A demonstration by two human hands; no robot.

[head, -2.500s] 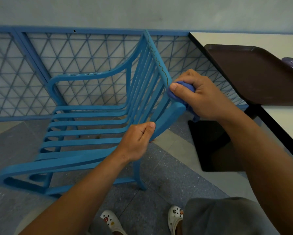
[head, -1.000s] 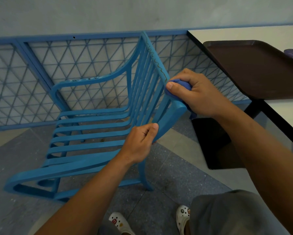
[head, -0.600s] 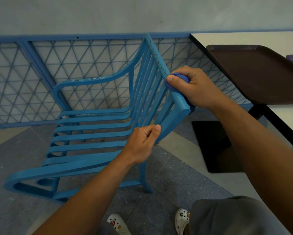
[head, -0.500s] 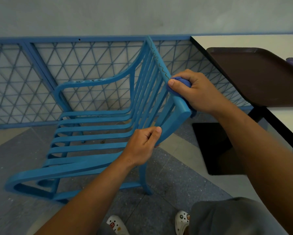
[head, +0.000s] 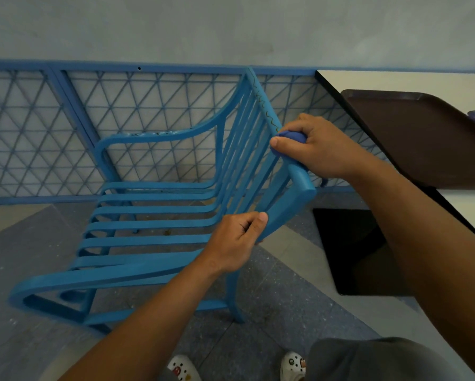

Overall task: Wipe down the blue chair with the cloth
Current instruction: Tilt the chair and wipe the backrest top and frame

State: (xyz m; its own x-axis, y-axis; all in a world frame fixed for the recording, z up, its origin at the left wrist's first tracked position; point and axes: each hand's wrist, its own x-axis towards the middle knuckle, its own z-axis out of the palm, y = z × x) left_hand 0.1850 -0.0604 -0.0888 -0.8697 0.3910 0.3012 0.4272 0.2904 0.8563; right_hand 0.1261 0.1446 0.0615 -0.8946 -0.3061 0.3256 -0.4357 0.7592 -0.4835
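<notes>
A blue slatted chair (head: 154,221) stands on the floor in front of me, its back towards me. My left hand (head: 236,240) grips the near corner of the chair's back where it curves down. My right hand (head: 316,149) holds a bunched dark blue cloth (head: 294,137) and presses it on the top rail of the backrest, just below a squiggly scribble (head: 266,114) on that rail. Most of the cloth is hidden inside my hand.
A white table (head: 401,81) with a black edge stands at the right and carries a dark brown tray (head: 423,138). Its black base (head: 349,251) sits on the floor near the chair. A blue mesh fence (head: 52,127) runs behind the chair.
My right hand with the cloth has slid up the top rail, away from the near corner. My left hand has kept its grip on the chair's corner.
</notes>
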